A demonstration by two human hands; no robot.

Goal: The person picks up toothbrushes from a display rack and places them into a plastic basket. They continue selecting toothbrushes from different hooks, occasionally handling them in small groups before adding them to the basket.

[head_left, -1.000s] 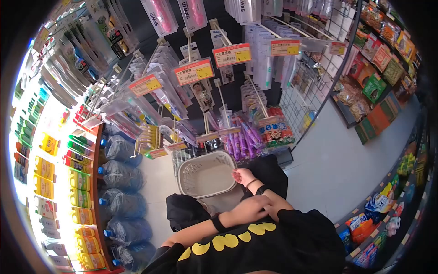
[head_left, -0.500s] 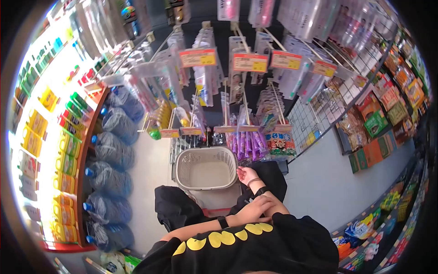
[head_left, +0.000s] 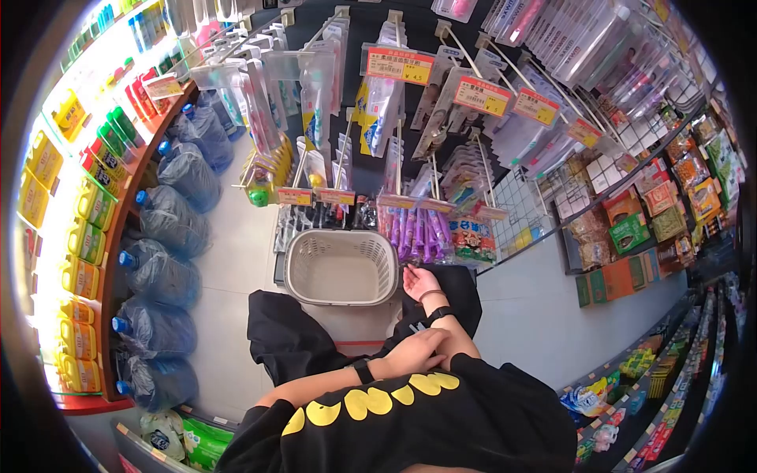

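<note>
My left hand (head_left: 419, 350) lies across my right forearm, fingers laid over the skin just below a black wristband (head_left: 440, 315). My right hand (head_left: 420, 283) is turned palm up with loosely bent fingers and nothing visible in it. It is beside the right end of a grey plastic basket (head_left: 341, 272), which has slotted sides and nothing inside. A small grey item (head_left: 418, 326) shows near the wristband; I cannot make out what it is. Both hands are over my black-trousered legs (head_left: 292, 335).
Toothbrush packs (head_left: 382, 110) hang on hooks ahead, above purple packets (head_left: 422, 236). Large water bottles (head_left: 162, 272) line the left shelf. A wire grid (head_left: 520, 209) and packaged foods (head_left: 662, 197) are at the right. More goods (head_left: 583, 400) fill the lower right shelves.
The view has shifted, so the basket, my arms and the bottles appear further left and higher. Both hands keep about the same pose.
</note>
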